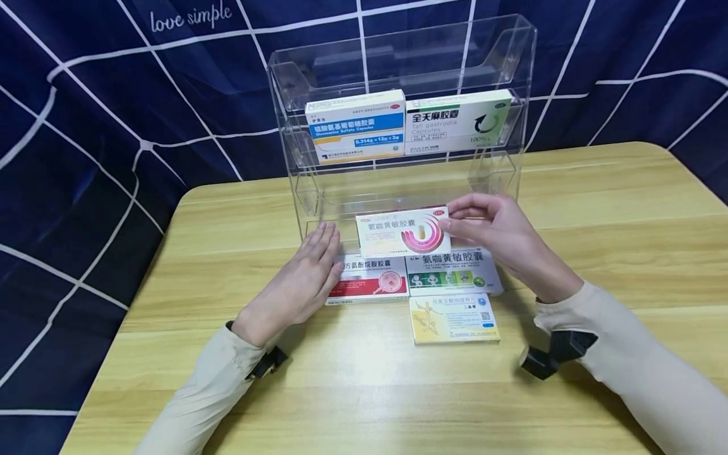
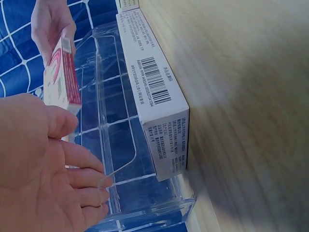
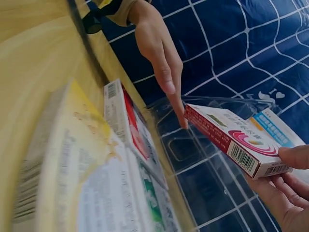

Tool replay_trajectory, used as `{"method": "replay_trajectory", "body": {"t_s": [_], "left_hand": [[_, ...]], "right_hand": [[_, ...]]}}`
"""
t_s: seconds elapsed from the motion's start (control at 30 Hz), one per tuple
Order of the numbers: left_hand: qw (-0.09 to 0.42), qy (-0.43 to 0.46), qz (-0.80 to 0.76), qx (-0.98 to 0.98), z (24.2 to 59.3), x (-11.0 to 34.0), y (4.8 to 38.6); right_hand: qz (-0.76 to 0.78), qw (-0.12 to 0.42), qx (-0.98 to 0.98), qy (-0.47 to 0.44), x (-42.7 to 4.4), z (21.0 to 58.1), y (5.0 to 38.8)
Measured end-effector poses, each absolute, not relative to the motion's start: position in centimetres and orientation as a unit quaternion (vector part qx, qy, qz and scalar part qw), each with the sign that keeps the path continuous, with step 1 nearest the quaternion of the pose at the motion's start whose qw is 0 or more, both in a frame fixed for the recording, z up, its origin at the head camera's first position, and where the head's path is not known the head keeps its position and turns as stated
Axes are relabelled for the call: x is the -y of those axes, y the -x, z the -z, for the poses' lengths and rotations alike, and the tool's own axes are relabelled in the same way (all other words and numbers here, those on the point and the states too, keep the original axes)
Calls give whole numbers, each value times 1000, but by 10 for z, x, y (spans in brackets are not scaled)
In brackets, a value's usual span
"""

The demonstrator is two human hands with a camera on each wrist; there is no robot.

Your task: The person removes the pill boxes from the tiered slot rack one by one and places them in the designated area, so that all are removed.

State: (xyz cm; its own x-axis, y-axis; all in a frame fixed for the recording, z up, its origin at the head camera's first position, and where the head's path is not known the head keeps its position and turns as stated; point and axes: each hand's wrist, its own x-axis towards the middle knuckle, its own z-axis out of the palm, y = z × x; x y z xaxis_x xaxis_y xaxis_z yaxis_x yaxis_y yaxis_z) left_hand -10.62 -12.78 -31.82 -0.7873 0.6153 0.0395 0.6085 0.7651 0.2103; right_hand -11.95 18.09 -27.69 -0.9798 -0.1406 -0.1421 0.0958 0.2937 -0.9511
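Observation:
My right hand (image 1: 509, 240) pinches the right end of a white medicine box with a pink ring (image 1: 380, 235) between thumb and fingers. The box is raised before the lower tier of a clear acrylic display rack (image 1: 300, 205). My left hand (image 1: 298, 278) has its fingers extended at the rack's lower left; in the left wrist view the fingertips (image 2: 99, 198) meet the clear edge. Below the held box, a red-and-white medicine box (image 1: 370, 285) and a green-and-white medicine box (image 1: 449, 275) lie side by side. A yellow-and-white medicine box (image 1: 455, 321) lies nearer me.
On the rack's upper tier stand a blue-and-white medicine box (image 1: 358, 129) and, to its right, a green-lettered medicine box (image 1: 457, 123). The wooden table (image 1: 614, 202) backs onto a dark blue cloth with white lines (image 1: 114, 88).

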Motion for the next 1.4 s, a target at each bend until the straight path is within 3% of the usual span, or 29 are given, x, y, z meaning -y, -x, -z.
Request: {"method": "replay_trajectory", "body": {"t_s": [0.57,0.93,1.4], "left_hand": [[21,-322,-97,-941,317,128,107],[19,-324,-95,-941,317,127,106],[26,-321,-94,-942,317,127,106]], "right_hand": [[543,120,-830,38,-191,293,96],[525,97,-840,98,-185,297,89],[580,191,-787,86,-172,301,77]]}}
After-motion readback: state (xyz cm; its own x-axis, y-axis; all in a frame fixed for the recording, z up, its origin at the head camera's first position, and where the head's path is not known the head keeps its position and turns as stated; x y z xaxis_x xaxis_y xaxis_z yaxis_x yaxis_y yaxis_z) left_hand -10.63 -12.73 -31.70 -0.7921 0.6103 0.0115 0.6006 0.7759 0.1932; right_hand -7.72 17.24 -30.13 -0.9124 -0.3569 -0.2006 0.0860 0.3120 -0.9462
